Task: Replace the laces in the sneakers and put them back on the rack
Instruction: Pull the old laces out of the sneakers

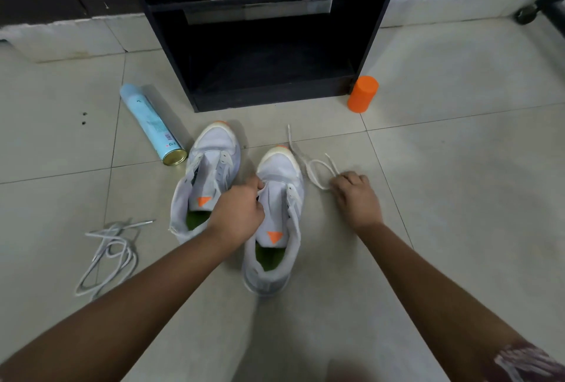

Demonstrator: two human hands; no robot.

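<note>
Beige tiled floor [443, 198], black rack [371, 54], left hand [238, 213] gripping sneaker [276, 167], right hand [356, 198] pinching lace [315, 167]

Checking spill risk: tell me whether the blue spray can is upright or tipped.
Tipped: the blue spray can lies on its side on the floor, its gold base showing.

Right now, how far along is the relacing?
Done: the far sneaker and near sneaker are both unlaced; a loose lace lies aside. In hand: the left hand holds the near sneaker's tongue, the right hand grips a second lace. Left: threading both, then the rack.
</note>
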